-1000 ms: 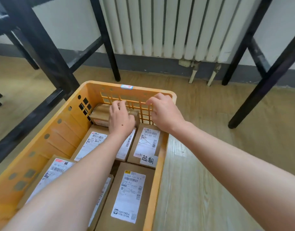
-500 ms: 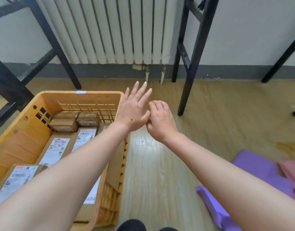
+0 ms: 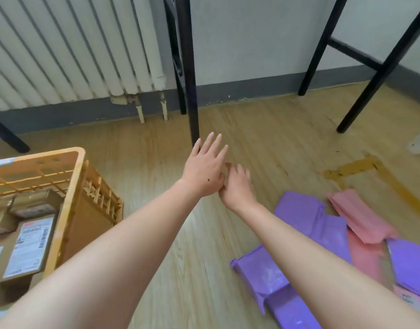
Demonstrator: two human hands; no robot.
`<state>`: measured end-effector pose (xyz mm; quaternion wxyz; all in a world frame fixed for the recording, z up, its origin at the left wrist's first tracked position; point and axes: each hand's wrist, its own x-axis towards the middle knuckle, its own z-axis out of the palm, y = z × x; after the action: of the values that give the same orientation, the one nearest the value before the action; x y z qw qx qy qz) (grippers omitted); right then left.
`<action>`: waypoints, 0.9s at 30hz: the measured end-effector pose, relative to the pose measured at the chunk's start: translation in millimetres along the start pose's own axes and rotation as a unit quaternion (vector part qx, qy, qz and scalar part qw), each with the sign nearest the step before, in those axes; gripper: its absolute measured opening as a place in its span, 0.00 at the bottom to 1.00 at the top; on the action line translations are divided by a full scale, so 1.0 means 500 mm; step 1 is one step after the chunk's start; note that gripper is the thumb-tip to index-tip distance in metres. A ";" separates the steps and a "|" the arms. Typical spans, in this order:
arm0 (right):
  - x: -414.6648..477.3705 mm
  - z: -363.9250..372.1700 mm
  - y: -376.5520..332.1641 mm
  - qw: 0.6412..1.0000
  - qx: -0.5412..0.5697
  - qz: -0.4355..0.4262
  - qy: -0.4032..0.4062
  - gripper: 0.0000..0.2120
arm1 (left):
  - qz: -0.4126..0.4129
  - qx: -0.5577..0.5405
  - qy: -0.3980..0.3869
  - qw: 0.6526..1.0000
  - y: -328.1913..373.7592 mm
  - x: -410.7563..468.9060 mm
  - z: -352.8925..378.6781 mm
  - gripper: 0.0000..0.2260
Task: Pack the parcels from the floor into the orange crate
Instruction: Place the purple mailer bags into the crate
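Outside the orange crate (image 3: pixel 72 186) now: left hand (image 3: pixel 205 173) splayed, right hand (image 3: pixel 238 185) loosely curled, both empty.

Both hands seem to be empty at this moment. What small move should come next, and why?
Probably lower the right hand onto the purple parcel just right of it and grip it. That hand and the left hand hold nothing; this parcel lies closest to it, outside the orange crate at the left.
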<state>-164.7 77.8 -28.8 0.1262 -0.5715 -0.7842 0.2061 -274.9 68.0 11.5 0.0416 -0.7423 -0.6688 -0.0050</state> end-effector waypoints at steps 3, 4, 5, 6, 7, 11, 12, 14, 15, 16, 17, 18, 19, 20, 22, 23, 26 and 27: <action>-0.022 0.029 0.097 0.995 0.009 0.087 -0.044 0.29 | 0.020 0.011 -0.092 0.996 0.068 0.035 0.036 0.31; -0.035 0.035 0.132 0.991 0.014 0.116 -0.062 0.30 | 0.027 0.013 -0.126 0.992 0.092 0.041 0.056 0.31; -0.048 0.039 0.166 0.986 0.017 0.144 -0.082 0.30 | 0.040 0.017 -0.157 0.987 0.113 0.043 0.078 0.32; -0.062 0.041 0.199 0.981 0.016 0.167 -0.099 0.31 | 0.058 0.019 -0.184 0.981 0.134 0.042 0.103 0.32; -0.076 0.044 0.231 0.976 0.013 0.185 -0.116 0.31 | 0.079 0.016 -0.206 0.975 0.153 0.037 0.125 0.32; -0.121 0.059 0.320 0.961 0.011 0.217 -0.168 0.30 | 0.087 -0.093 -0.320 0.939 0.212 0.002 0.204 0.28; -0.130 0.063 0.335 0.960 0.011 0.220 -0.173 0.30 | 0.066 -0.140 -0.363 0.919 0.223 -0.008 0.221 0.30; -0.144 0.066 0.359 0.960 0.006 0.222 -0.170 0.30 | 0.021 -0.222 -0.416 0.882 0.239 -0.030 0.254 0.35; -0.150 0.069 0.370 0.960 0.004 0.225 -0.164 0.29 | 0.006 -0.248 -0.419 0.873 0.248 -0.044 0.266 0.38; -0.157 0.069 0.380 0.961 0.002 0.232 -0.154 0.28 | -0.001 -0.260 -0.408 0.875 0.259 -0.061 0.276 0.42; -0.161 0.071 0.389 0.960 0.003 0.241 -0.142 0.26 | -0.002 -0.259 -0.387 0.885 0.273 -0.081 0.282 0.47; -0.165 0.072 0.399 0.960 0.008 0.250 -0.129 0.24 | 0.005 -0.248 -0.363 0.898 0.288 -0.100 0.288 0.52; -0.168 0.074 0.409 0.957 0.023 0.261 -0.121 0.22 | 0.017 -0.237 -0.342 0.909 0.305 -0.118 0.293 0.56; -0.170 0.076 0.418 0.954 0.043 0.270 -0.120 0.20 | 0.030 -0.226 -0.331 0.916 0.320 -0.133 0.299 0.59; -0.175 0.080 0.432 0.950 0.070 0.275 -0.129 0.16 | 0.056 -0.192 -0.340 0.919 0.346 -0.159 0.310 0.62; -0.177 0.083 0.436 0.950 0.074 0.274 -0.130 0.14 | 0.066 -0.162 -0.347 0.921 0.356 -0.168 0.317 0.62; -0.179 0.092 0.440 0.951 0.112 0.266 -0.112 0.12 | 0.045 -0.114 -0.336 0.934 0.360 -0.171 0.333 0.55; -0.178 0.093 0.438 0.946 0.154 0.267 -0.097 0.11 | 0.027 -0.130 -0.334 0.933 0.352 -0.165 0.338 0.53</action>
<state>28.0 42.5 -169.1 0.0767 -0.7106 -0.5703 0.4048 -117.0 -20.4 -172.0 -0.2807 -0.7177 -0.6175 0.1574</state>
